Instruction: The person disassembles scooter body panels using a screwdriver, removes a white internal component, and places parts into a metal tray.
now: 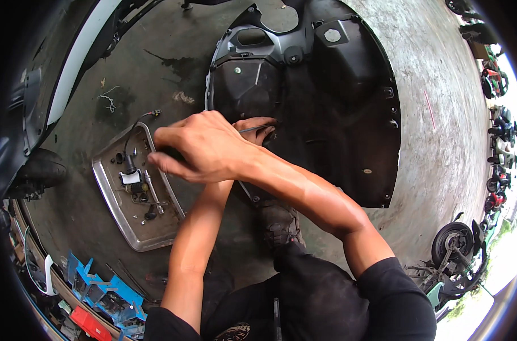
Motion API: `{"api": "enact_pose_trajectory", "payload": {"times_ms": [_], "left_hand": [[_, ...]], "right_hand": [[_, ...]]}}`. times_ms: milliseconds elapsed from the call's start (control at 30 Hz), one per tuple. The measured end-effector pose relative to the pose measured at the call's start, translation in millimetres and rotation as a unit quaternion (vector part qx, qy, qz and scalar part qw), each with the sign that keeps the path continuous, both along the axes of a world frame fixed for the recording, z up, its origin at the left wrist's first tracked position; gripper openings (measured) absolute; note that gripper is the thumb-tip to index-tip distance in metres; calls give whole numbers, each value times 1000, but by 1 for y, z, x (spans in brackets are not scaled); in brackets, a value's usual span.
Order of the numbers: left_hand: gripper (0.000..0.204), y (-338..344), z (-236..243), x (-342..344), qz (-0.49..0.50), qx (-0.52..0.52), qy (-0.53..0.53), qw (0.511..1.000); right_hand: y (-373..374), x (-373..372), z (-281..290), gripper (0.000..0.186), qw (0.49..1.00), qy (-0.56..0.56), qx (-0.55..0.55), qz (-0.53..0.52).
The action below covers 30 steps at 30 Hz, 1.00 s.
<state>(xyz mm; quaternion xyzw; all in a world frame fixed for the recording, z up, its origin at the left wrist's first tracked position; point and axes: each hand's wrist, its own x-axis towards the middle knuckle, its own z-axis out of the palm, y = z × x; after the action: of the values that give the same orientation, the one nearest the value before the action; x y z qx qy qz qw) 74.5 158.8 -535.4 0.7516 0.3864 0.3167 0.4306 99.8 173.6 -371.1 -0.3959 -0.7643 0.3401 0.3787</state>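
My right forearm crosses over my left. My right hand (199,145) hovers beside the metal tray (99,170), its thumb apart from its bent fingers and nothing visible between them. Farther off, my left hand (258,126) is partly hidden behind the right wrist. Its fingers close on a thin metal rod (251,129), whose far end meets the large dark plastic vehicle panel (349,142). The panel lies on the floor with its moulded inner side up. In the tray lie a black-cabled connector part (130,165), a socket wrench (152,187) and several small fasteners.
At the upper left stands a vehicle with a white panel (85,51) and a black tire (40,173). Blue plastic parts (102,290) and a red box (90,324) lie at the lower left. A wheel (453,243) and parked motorcycles (503,133) line the right. My boot (281,224) stands by the panel.
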Motion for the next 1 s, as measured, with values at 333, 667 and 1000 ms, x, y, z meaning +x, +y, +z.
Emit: {"api": "enact_pose_trajectory", "payload": {"times_ms": [333, 667, 1000], "left_hand": [[20, 7, 6, -6, -38, -13, -10, 999], [24, -5, 20, 6, -14, -59, 75, 995], [25, -1, -3, 0, 16, -47, 9, 999]], "right_hand": [[-1, 4, -44, 59, 996, 49, 47, 50], [-14, 58, -66, 63, 983, 72, -160, 49], [-36, 69, -83, 35, 970, 159, -177, -44]]}}
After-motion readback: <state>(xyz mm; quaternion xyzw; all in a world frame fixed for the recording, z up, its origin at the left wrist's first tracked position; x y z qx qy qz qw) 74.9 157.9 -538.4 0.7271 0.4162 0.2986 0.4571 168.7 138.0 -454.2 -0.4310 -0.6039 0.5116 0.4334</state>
